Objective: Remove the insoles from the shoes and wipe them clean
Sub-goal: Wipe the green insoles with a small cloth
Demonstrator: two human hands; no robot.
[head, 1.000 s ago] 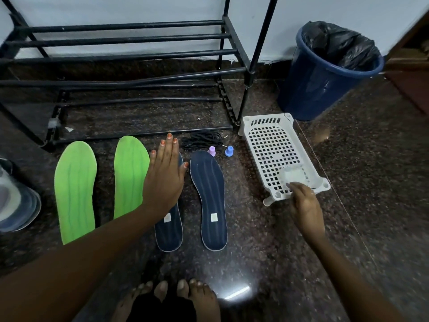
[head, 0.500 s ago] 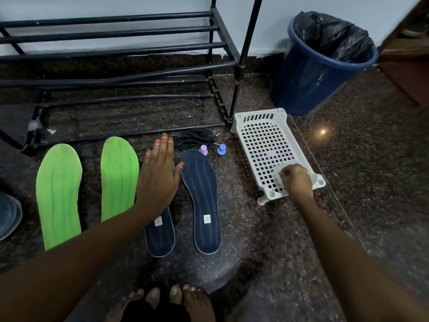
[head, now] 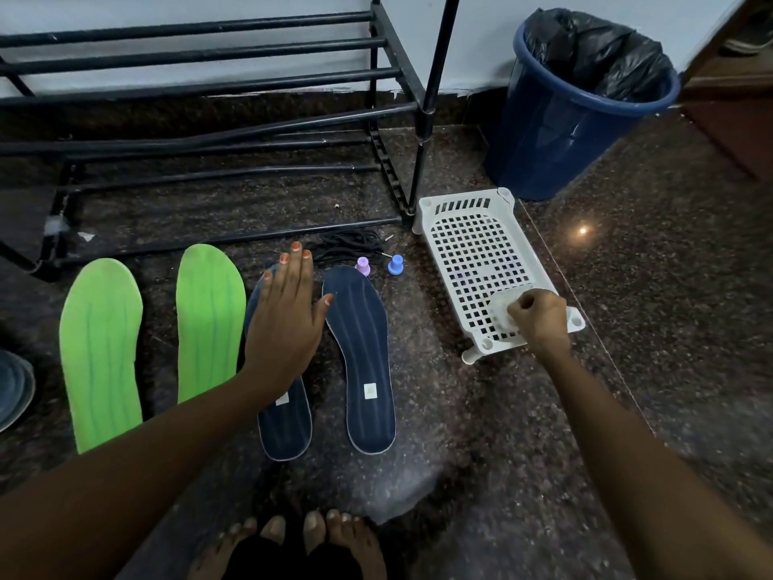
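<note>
Meanwhile, left grip rests flat on navy insole, right grip clutching wipe on basket beside bin.

We see a glossy speckled stone floor, a black metal-tube rack at upper left, a white perforated plastic tray and matt green insoles.

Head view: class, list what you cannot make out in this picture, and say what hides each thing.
All in the head view:
1. The white object on the basket: blurred, half covered by the right hand in its grip; unidentifiable.
2. The left navy insole: forepart hidden under the left hand.
3. The shoe: cut off by the frame's left edge.
4. The label on the right navy insole: too small to read.
</note>
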